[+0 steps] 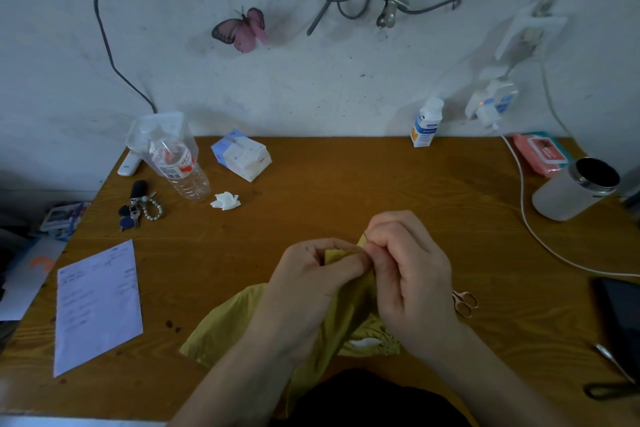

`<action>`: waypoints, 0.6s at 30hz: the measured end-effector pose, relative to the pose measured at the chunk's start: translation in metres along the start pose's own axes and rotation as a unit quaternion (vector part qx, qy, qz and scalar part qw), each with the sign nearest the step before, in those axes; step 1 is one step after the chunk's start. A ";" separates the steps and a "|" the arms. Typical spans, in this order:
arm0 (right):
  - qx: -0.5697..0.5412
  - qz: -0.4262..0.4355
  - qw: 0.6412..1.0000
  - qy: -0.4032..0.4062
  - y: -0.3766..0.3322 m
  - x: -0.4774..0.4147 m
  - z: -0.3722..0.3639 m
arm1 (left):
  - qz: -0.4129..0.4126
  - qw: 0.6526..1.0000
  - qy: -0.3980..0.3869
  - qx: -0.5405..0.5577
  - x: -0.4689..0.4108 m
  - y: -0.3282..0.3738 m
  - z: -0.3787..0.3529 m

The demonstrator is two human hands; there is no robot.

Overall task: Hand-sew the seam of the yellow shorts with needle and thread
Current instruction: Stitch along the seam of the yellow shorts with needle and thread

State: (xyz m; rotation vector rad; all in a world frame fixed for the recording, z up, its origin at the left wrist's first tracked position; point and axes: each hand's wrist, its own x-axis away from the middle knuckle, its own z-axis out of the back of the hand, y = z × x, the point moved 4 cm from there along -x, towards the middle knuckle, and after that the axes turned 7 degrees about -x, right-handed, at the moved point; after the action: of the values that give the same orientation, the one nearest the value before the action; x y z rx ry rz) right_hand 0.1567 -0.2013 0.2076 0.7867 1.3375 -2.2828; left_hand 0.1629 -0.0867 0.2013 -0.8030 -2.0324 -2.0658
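I am looking down over a wide wooden counter point(346, 184). The yellow shorts point(235, 322) are lying crumpled at its near edge, partly spilling toward the person's lap. Both hands are lifting a fold of the cloth just above the counter. The left hand point(311, 274) is pinching that fold between its thumb and curled fingers point(353, 265). The right hand point(412, 270) is curling its fingers tight, thumb and forefinger pressing together at the fold's raised edge. I cannot make out a needle or thread there; both would be too fine to show. Small scissors point(464, 302) are lying on the counter just beside the right hand. I am judging that a stitch is being worked. Doing it well is calling for the left hand stretching the seam flat, short even stitches close to the edge, and a gentle pull so the cloth is not puckering.
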 end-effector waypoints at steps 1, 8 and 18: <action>-0.007 0.002 1.000 0.012 0.000 0.000 0.000 | 0.022 0.999 -0.013 0.047 0.000 -0.001 -0.002; -0.035 0.008 0.997 0.068 -0.003 -0.002 -0.004 | 0.135 0.960 -0.065 0.237 -0.003 -0.009 -0.016; 0.040 -0.051 0.998 -0.002 0.008 -0.007 -0.010 | -0.045 0.993 0.102 -0.027 -0.003 -0.005 0.006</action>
State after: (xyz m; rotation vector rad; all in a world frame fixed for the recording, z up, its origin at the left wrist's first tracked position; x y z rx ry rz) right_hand 0.1693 -0.1959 0.2022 0.7552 1.3192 -2.4286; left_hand 0.1648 -0.0818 0.1950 -0.4923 -1.9432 -2.1597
